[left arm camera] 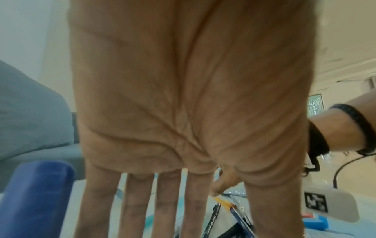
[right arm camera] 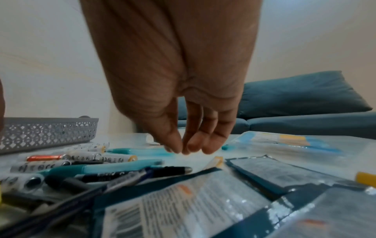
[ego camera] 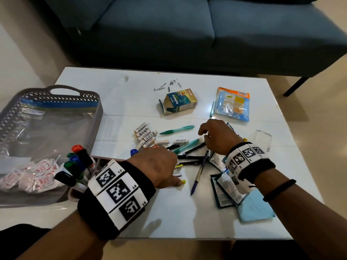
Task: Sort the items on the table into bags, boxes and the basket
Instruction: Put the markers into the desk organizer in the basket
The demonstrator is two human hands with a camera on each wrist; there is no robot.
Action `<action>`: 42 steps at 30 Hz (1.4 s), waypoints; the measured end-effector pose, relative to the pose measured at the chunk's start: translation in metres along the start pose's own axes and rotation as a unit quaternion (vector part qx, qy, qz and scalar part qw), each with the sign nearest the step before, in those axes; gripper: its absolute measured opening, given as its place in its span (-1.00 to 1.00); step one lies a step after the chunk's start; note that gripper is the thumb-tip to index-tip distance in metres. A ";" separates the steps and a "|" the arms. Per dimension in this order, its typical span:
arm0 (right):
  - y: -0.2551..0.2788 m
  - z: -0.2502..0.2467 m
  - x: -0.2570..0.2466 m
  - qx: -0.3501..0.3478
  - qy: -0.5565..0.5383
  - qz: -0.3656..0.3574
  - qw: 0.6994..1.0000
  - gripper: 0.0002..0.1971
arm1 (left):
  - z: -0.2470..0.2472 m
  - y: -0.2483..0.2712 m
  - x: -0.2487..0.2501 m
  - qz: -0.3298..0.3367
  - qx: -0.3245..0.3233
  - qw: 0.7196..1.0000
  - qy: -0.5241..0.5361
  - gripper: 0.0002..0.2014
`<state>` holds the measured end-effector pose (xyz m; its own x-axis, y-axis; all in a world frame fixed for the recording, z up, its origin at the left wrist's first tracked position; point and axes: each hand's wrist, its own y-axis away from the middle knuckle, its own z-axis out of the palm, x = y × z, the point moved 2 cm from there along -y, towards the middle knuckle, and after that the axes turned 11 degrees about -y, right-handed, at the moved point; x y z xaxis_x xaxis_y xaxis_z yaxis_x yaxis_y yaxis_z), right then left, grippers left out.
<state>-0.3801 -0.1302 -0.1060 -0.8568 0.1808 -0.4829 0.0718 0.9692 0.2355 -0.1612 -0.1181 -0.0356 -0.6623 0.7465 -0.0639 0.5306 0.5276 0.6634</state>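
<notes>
From the head view, the glossy white bench [ego camera: 116, 212] carried a scatter of small things. A grey plastic lattice basket [ego camera: 11, 117] with a loop handle sat at the left edge, holding a clear zip bag [ego camera: 50, 128] and crinkled red-and-white sachets [ego camera: 33, 177]. Capped markers [ego camera: 78, 162] stood bunched in a pinkish holder just beside it. White cylindrical batteries [ego camera: 145, 136] lay in a loose cluster mid-bench, long axes mostly running diagonally. Two teal pens [ego camera: 177, 129] pointed roughly left to right; black pens [ego camera: 189, 157] lay crossed near the left hand [ego camera: 157, 167], which was palm down over them, its fingers hidden from here. The right hand [ego camera: 218, 137] hovered above the pens, fingers loosely curled and holding nothing. A cardboard Kofol-H box [ego camera: 181, 101] lay on its side, flap open, and a flat blue packet [ego camera: 232, 104] lay to its right.

From the left wrist view, the left hand's fingers [left arm camera: 168, 206] were straight and slightly spread, pointing down at the bench, with a black pen [left arm camera: 212, 222] beside them.

From the right wrist view, the right hand's fingers [right arm camera: 211, 138] hung relaxed, close together, above a teal pen [right arm camera: 105, 167]; shiny foil-edged packets [right arm camera: 183, 209] filled the foreground.
</notes>
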 end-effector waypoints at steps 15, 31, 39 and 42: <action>-0.030 0.009 -0.031 0.059 0.002 -0.033 0.998 -0.70 | -0.029 0.007 -0.057 -0.069 0.216 0.966 0.122 -0.54; 0.009 -0.039 -0.047 0.035 -0.329 -0.021 0.943 -0.66 | -0.045 0.007 -0.054 -0.054 0.463 0.818 0.336 -0.57; -0.010 0.010 -0.014 -0.030 0.094 -0.016 0.995 -0.75 | -0.048 0.047 -0.099 -0.053 0.449 0.745 0.491 -0.71; -0.008 0.011 -0.017 -0.036 0.091 -0.021 0.995 -0.84 | -0.036 0.066 -0.120 -0.068 0.434 0.741 0.507 -0.76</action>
<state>-0.3604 -0.1392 -0.1089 -0.9373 0.1008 -0.3338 0.0028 0.9594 0.2819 -0.0655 -0.1876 0.0422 -0.5647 0.2054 0.7993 0.2704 0.9611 -0.0560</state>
